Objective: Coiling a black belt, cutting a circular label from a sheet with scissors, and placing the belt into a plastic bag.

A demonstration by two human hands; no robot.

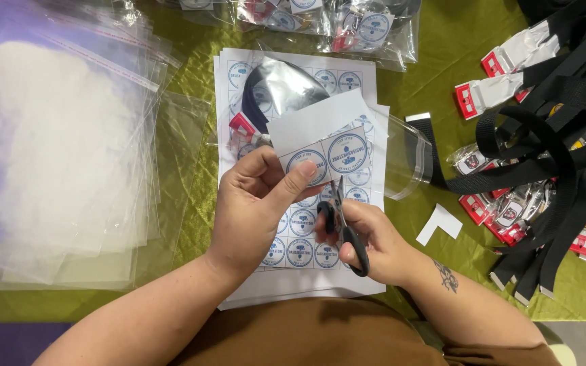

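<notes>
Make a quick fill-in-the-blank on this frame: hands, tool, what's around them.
1. The right hand works a pair of black-handled ____ into the paper strip.
2. The left hand pinches that strip, printed with round ____ emblems.
3. The stack of clear plastic bags lies to the person's ____.
4. The tablecloth is ____.

Missing words: scissors; blue; left; green

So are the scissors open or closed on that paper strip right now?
Partly open. The scissors in the right hand have their blades slightly parted, cutting between two round blue labels on the paper strip held by the left hand.
</notes>
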